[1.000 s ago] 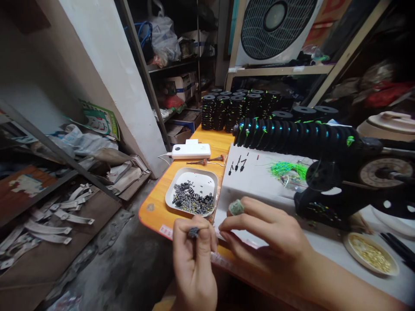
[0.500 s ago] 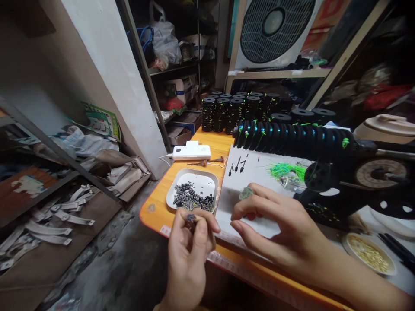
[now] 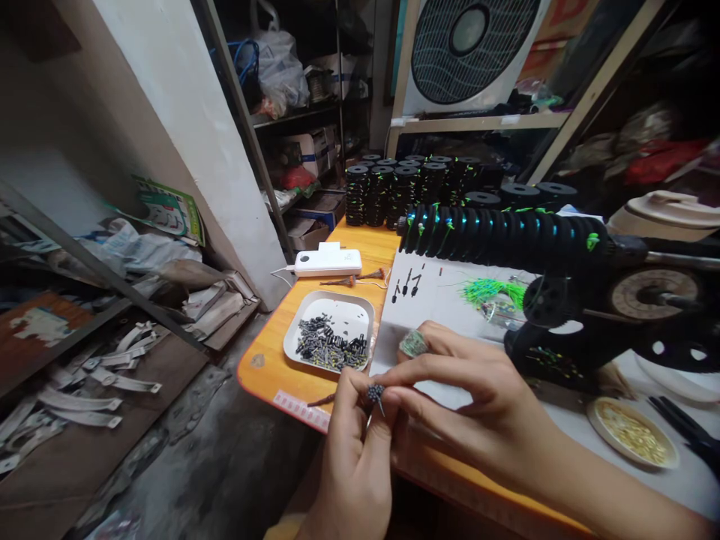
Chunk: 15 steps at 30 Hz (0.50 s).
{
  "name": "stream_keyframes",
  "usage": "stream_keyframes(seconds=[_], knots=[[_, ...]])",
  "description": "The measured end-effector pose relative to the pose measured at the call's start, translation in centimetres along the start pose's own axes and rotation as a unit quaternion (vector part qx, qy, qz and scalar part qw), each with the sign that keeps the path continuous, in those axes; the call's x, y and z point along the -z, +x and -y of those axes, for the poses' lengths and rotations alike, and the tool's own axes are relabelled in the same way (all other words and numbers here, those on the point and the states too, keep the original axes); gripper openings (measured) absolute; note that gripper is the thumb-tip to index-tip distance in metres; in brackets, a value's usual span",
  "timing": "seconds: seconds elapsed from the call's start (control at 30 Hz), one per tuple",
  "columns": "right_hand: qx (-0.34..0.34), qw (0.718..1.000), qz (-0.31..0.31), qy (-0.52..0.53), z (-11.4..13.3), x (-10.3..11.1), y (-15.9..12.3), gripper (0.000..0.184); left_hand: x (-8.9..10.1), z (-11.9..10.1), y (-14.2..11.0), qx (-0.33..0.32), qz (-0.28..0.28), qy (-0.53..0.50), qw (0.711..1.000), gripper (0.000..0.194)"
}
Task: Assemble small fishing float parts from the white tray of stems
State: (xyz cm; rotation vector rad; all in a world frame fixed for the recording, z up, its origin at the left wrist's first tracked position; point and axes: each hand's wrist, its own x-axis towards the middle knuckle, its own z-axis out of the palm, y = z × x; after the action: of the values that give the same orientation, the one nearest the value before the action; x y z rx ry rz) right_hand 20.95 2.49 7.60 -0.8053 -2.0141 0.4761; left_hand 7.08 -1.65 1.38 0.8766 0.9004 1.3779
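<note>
My left hand (image 3: 354,457) is pinched shut on a few tiny dark cylindrical pieces (image 3: 375,391) at the orange table's front edge. My right hand (image 3: 472,401) meets it there, its thumb and forefinger closing on the same small pieces. A green-wrapped bit (image 3: 413,343) sits on the right forefinger. Just behind the hands stands a white tray (image 3: 307,315) with several more dark pieces (image 3: 329,351). A black rod loaded with spools (image 3: 500,232) wound with green line runs across a machine on the right.
Stacks of black spools (image 3: 405,187) stand at the table's back. A white power bank (image 3: 328,262) lies behind the tray. A white sheet (image 3: 450,300) carries loose green line (image 3: 489,291). A dish of yellow bits (image 3: 633,435) sits right. Cluttered shelves stand left.
My left hand has shifted right with the small pieces and my right hand has come down to meet it; a second ago the hands were apart.
</note>
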Motion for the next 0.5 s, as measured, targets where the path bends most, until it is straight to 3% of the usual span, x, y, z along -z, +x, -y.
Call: stream_keyframes(seconds=[0.1,0.2,0.37,0.5], knots=[[-0.014,1.0,0.0,-0.004,0.3,-0.2,-0.1,0.015,-0.3,0.3,-0.1,-0.029,-0.045,0.01,0.999,0.028],[-0.013,1.0,0.003,-0.001,0.2,-0.1,-0.2,0.014,-0.4,0.3,-0.2,-0.019,-0.061,-0.054,0.996,0.027],[0.009,0.999,0.005,-0.037,-0.5,0.5,-0.3,0.012,0.1,-1.0,0.1,0.027,-0.002,-0.204,0.979,0.024],[0.014,0.998,0.006,-0.066,-0.8,0.7,-0.2,0.012,0.6,-1.8,0.1,0.044,0.042,-0.235,0.97,0.02]])
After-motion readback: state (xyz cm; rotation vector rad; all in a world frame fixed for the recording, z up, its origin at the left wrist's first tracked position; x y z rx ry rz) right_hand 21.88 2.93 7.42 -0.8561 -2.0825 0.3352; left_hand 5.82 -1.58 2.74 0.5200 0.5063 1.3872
